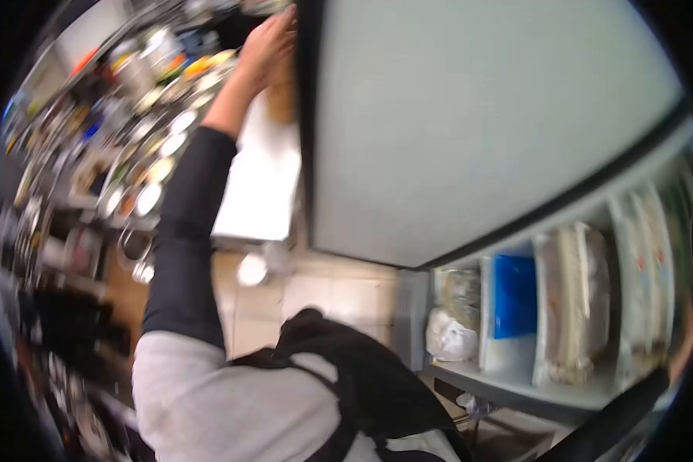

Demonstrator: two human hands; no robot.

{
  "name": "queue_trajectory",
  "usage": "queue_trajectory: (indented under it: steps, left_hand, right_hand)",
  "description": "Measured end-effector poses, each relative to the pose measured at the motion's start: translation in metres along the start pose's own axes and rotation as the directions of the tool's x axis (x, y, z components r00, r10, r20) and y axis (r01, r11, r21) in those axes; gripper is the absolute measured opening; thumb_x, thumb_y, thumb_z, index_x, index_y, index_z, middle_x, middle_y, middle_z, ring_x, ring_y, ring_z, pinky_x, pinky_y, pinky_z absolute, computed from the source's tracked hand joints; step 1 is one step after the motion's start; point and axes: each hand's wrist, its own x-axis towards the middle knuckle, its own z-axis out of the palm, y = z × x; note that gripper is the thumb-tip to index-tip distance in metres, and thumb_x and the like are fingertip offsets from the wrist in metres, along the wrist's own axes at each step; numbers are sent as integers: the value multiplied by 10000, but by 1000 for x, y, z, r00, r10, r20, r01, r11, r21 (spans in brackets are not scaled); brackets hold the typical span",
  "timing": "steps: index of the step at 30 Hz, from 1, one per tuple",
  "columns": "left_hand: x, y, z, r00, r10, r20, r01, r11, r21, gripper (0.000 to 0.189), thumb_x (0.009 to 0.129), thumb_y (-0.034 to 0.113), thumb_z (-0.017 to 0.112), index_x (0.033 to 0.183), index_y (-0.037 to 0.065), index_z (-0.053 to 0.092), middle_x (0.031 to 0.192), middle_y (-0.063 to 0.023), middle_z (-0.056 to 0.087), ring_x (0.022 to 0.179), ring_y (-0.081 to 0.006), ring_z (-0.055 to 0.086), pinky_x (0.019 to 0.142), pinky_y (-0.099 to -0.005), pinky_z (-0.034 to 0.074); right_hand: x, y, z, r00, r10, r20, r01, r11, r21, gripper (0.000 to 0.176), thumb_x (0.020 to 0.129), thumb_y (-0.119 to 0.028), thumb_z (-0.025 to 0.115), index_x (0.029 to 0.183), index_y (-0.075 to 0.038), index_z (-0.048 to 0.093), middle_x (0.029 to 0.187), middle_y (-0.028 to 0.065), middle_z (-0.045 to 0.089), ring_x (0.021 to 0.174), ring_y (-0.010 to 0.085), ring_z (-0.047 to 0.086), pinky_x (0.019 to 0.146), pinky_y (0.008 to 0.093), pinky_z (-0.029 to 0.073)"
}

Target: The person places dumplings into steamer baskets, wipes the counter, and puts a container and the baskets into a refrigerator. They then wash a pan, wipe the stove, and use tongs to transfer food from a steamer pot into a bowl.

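A large white door or lid (pixel 470 131) with a dark rim stands open in front of me. At the top, my left hand (pixel 269 48) is closed around its dark left edge, my fingertips partly hidden behind it. The arm is stretched out in a black sleeve. My right hand (pixel 684 346) is blurred at the far right edge, beside the open cold-storage compartment; its fingers cannot be made out. Inside the compartment are white bins with a blue item (pixel 513 296), a white plastic bag (pixel 451 336) and pale wrapped packs (pixel 574 300).
To the left runs a counter with several round food containers (pixel 148 198) and a bright white work surface (pixel 260 181). A white round container (pixel 252 269) stands below it. Tiled floor (pixel 331 296) shows between counter and compartment. Dark shelving lies at lower left.
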Motion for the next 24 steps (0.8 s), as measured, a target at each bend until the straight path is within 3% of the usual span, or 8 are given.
queue_trajectory:
  steps: [2, 7, 9, 11, 14, 18, 22, 24]
  left_hand:
    - [-30, 35, -8, 976, 166, -142, -164, 986, 22, 364, 1021, 371, 552, 1158, 45, 635, 945, -60, 663, 842, -166, 641, 861, -320, 509]
    - [-87, -5, -120, 888, 244, -390, -181, 965, 191, 248, 968, 281, 647, 1024, 40, 640, 849, 0, 599, 776, -96, 570, 748, -257, 488]
    - [-82, -46, -153, 880, 215, -424, -82, 947, 310, 277, 951, 279, 671, 1033, 16, 636, 851, -5, 608, 820, -105, 590, 770, -260, 497]
    - [-59, -85, -163, 893, 334, -301, -131, 834, 536, 361, 924, 325, 706, 1075, 7, 628, 870, -14, 602, 819, -111, 587, 764, -257, 493]
    - [-16, -96, -148, 921, 295, -253, -95, 803, 589, 439, 892, 356, 743, 1126, 8, 616, 915, -30, 604, 828, -130, 583, 772, -279, 497]
    - [69, -132, -193, 937, -25, -349, 126, 955, 269, 552, 894, 492, 688, 1191, 34, 610, 1013, -64, 613, 954, -161, 586, 819, -303, 484]
    - [123, -185, -233, 911, -260, -321, 313, 941, 126, 768, 905, 668, 547, 1363, 53, 520, 1253, -133, 571, 1181, -225, 523, 943, -373, 429]
    - [146, -193, -234, 919, -279, -279, 317, 943, 99, 955, 903, 773, 432, 1518, 46, 354, 1439, -182, 462, 1382, -289, 397, 1102, -460, 326]
  right_hand:
    - [-50, -41, 27, 988, 151, 4, -148, 959, 241, 520, 945, -374, 548, 1368, -71, 521, 1393, 146, 524, 1260, 340, 476, 911, 573, 449]
    - [-172, -186, 178, 875, -452, -172, 453, 891, -34, 489, 1049, -246, 515, 1472, -11, 441, 1497, 151, 470, 1348, 253, 468, 1107, 368, 377]
    - [-224, -264, 260, 858, -503, 109, 477, 857, 195, 649, 902, -68, 647, 1507, -62, 410, 1559, 181, 381, 1463, 290, 335, 1182, 415, 287]
    - [-248, -309, 337, 767, -574, 288, 574, 814, 94, 861, 810, -189, 774, 1542, -61, 339, 1620, 245, 209, 1504, 393, 217, 1199, 472, 226]
    - [-267, -331, 446, 796, -535, 283, 547, 836, 41, 1046, 795, -349, 814, 1593, -107, 181, 1631, 284, -26, 1510, 463, 75, 1197, 518, 205]
    - [-263, -349, 488, 864, -479, 157, 488, 873, -22, 1112, 812, -431, 803, 1610, -151, 81, 1607, 303, -162, 1503, 491, -42, 1194, 538, 197]
    - [-246, -370, 505, 893, -412, 182, 422, 906, -24, 1102, 813, -431, 803, 1610, -161, 92, 1611, 302, -150, 1506, 478, -61, 1199, 533, 184]
    - [-236, -381, 516, 896, -426, 123, 436, 898, -65, 993, 846, -356, 789, 1591, -104, 183, 1621, 311, 44, 1514, 458, 61, 1196, 525, 197]
